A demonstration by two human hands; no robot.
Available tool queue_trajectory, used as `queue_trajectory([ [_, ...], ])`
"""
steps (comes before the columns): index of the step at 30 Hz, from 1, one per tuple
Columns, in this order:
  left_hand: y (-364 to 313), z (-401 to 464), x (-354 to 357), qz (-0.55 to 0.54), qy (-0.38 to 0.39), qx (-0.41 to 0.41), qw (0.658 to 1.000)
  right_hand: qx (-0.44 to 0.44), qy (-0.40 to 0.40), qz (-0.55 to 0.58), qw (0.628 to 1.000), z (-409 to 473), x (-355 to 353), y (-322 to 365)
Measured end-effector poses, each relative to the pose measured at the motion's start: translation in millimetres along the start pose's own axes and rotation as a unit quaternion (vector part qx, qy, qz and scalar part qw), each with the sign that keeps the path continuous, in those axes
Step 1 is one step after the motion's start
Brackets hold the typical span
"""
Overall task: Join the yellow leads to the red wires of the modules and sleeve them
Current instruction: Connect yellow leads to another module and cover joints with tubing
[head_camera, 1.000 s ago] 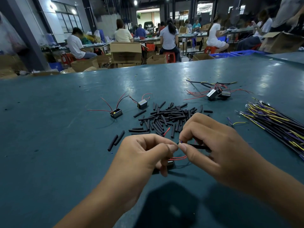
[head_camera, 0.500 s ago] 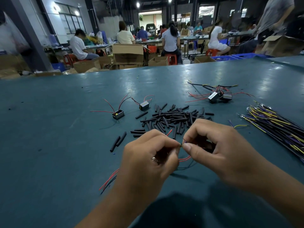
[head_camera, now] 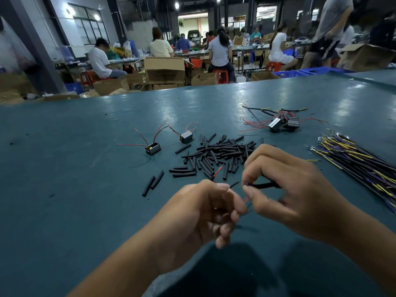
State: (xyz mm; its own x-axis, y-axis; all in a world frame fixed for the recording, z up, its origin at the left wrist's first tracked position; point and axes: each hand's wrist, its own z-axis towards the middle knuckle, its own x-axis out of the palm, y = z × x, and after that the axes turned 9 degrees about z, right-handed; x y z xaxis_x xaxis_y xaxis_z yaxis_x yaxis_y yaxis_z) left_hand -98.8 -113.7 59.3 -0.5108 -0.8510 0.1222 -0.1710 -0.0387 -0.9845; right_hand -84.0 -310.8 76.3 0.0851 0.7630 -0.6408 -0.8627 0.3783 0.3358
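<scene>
two spare modules (head_camera: pixel 152 148) sit far left on the table (head_camera: pixel 64 168), sleeve pile (head_camera: pixel 218 154) mid. left hand (head_camera: pixel 205 213) curled, pinching a red wire (head_camera: pixel 246 199) at thumb & forefinger; its module is hidden in the palm, can't confirm. right hand (head_camera: pixel 300 194) pinches a black sleeved lead (head_camera: pixel 264 185), tip near the red end, not yet touching. step: joining, i think. next: bring the ends together w/ fine aim, twist, then slide the sleeve over. lead bundle (head_camera: pixel 360 159) far right.

Dim hall, ceiling lamps (head_camera: pixel 177 5) glowing far beyond the hands and throwing pale glare across the teal table (head_camera: pixel 64 168) ahead of them, a dark shadow pooled just beneath the wrists, the right hand (head_camera: pixel 295 189) smeared with motion blur, edges bowing with wide-angle distortion.
</scene>
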Motion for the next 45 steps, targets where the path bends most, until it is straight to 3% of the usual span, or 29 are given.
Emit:
queue_trajectory([
  [3,0.1,-2.7,1.6,-0.075,0.092,-0.029,0.992,-0.063,-0.004,-0.05,0.997,-0.2,3.6,1.2],
  [6,-2.7,-6.5,1.2,-0.059,0.098,-0.028,0.993,-0.09,-0.002,-0.077,0.993,-0.2,6.2,1.7],
  [12,-5.8,-8.2,3.9,0.024,0.045,0.005,0.999,-0.104,0.001,-0.089,0.991,0.3,6.3,2.9],
  [17,-5.9,-8.6,2.3,0.187,-0.041,0.122,0.974,-0.07,0.031,-0.056,0.996,0.1,7.4,3.5],
  [23,-3.0,-9.6,1.6,0.418,-0.131,0.284,0.853,0.04,0.052,0.074,0.995,-1.7,7.9,7.3],
  [29,-1.6,-6.7,0.5,0.523,-0.178,0.345,0.759,0.174,0.054,0.178,0.967,1.8,10.3,14.4],
  [32,0.6,-4.2,-1.9,0.626,-0.209,0.397,0.638,0.248,0.077,0.25,0.933,3.6,9.9,17.5],
  [34,1.4,-4.4,-3.5,0.678,-0.212,0.432,0.556,0.312,0.073,0.344,0.883,3.9,8.8,19.5],
  [35,1.9,-4.5,-3.1,0.687,-0.213,0.436,0.54,0.349,0.071,0.389,0.849,4.7,7.4,20.8],
  [36,2.2,-5.8,-1.6,0.685,-0.215,0.429,0.548,0.369,0.073,0.412,0.83,5.2,5.8,22.0],
  [37,1.8,-7.3,1.0,0.664,-0.21,0.408,0.591,0.362,0.074,0.406,0.836,4.7,4.6,21.8],
  [38,1.9,-7.9,3.3,0.61,-0.199,0.376,0.669,0.331,0.071,0.372,0.864,3.8,3.8,20.6],
  [39,1.2,-8.6,4.5,0.514,-0.174,0.325,0.775,0.285,0.062,0.321,0.901,3.4,3.8,19.1],
  [40,-0.7,-8.9,5.4,0.378,-0.14,0.248,0.881,0.235,0.05,0.263,0.934,3.6,3.9,18.0],
  [41,-1.8,-8.0,4.7,0.235,-0.095,0.158,0.954,0.185,0.039,0.203,0.961,3.3,4.2,16.2],
  [42,-3.5,-7.3,3.9,0.112,-0.041,0.071,0.99,0.132,0.034,0.153,0.979,2.8,4.2,14.3],
  [45,-3.5,-6.8,2.7,-0.033,0.082,-0.03,0.996,0.005,0.044,0.037,0.998,-0.2,4.6,10.8],
])
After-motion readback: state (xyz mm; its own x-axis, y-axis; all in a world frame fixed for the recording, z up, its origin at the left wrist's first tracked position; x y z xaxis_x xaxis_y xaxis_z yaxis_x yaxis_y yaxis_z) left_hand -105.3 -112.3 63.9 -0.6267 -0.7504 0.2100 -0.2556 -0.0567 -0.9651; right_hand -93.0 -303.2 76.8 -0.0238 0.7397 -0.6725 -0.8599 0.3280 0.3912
